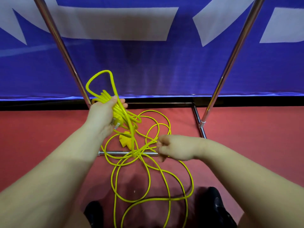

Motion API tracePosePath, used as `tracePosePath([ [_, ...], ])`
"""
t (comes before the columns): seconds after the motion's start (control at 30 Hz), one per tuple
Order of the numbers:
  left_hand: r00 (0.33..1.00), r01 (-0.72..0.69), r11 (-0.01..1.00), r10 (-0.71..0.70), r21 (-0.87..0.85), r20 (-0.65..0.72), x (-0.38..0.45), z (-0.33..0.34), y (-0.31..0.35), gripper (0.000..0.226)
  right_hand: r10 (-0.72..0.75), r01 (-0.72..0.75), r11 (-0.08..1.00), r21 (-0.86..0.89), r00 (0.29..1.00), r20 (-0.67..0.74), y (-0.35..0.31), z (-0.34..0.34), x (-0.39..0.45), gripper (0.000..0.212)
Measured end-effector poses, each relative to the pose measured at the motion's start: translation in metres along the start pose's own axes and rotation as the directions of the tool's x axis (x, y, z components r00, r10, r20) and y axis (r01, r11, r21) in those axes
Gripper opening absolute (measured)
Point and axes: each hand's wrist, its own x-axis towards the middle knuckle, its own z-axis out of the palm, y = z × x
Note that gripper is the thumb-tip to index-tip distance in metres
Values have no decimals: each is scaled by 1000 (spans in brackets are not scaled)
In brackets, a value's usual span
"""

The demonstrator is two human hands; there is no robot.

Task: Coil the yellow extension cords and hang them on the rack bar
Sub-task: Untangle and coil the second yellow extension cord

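Black shoes (215,206) at the bottom edge, loose yellow extension cord (148,178) between them: the coiling is partly done, the hanging not begun.

Most of the cord lies in slack, crossing loops on the red floor (32,129), draped over the low chrome base bar (115,153) of the rack, with a yellow socket end (125,140) among them. The left hand (102,116) grips a bundle of finished turns with fingers curled round it, one loop standing above the fist and a plug (117,125) at the palm. The right hand (174,148) pinches a strand near the tangle, ready, I judge, to feed another turn. Only the slanted rack uprights (62,46) show; the top hanging bar is out of frame. Whether one cord or several lie here cannot be told.
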Motion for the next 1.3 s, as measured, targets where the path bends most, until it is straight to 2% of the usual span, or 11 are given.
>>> tracePosePath([
  [0.13, 999, -40, 999, 40, -13, -19, 2, -4, 1, 22, -15, 62, 961, 268, 985, -172, 1, 6, 4, 13],
  [0.5, 995, 38, 999, -34, -39, 89, -19, 32, -19, 23, -15, 99, 966, 239, 944, -330, -7, 13, 16, 25],
  [0.67, 1000, 21, 1000, -20, -12, 23, -9, 21, -13, 28, -9, 144, 908, 393, 945, -326, -6, 8, 15, 21],
  [0.73, 999, 13, 999, -14, -32, -30, -3, 13, -10, 25, -23, 197, 907, 373, 906, -422, -2, 1, 13, 26],
  [0.83, 999, 6, 1000, -6, -15, -34, 5, 6, -10, 22, -15, 245, 932, 269, 765, -644, 3, -10, 11, 28],
  [0.93, 996, 30, 993, -39, 114, 77, 3, 5, -13, 20, 59, 162, 965, 207, 632, -773, 11, -22, 8, 23],
  [1.0, 983, 31, 977, -69, 212, 171, 0, 3, -14, 17, 134, 52, 978, 202, 588, -798, 20, -29, 6, 23],
  [1.07, 966, -3, 953, -75, 303, 246, -2, 0, -14, 14, 176, -129, 984, 120, 658, -732, 25, -33, 3, 16],
  [1.17, 943, -119, 885, -42, 451, 331, -4, -3, -13, 12, 224, -330, 933, -143, 845, -485, 19, -28, -1, 10],
  [1.23, 927, -172, 847, -34, 502, 374, -4, -4, -13, 10, 193, -277, 925, -259, 932, -308, 12, -24, -5, 12],
  [1.3, 916, -170, 838, -60, 519, 398, -4, -5, -14, 10, 142, -178, 958, -225, 976, -167, 4, -23, -9, 11],
])
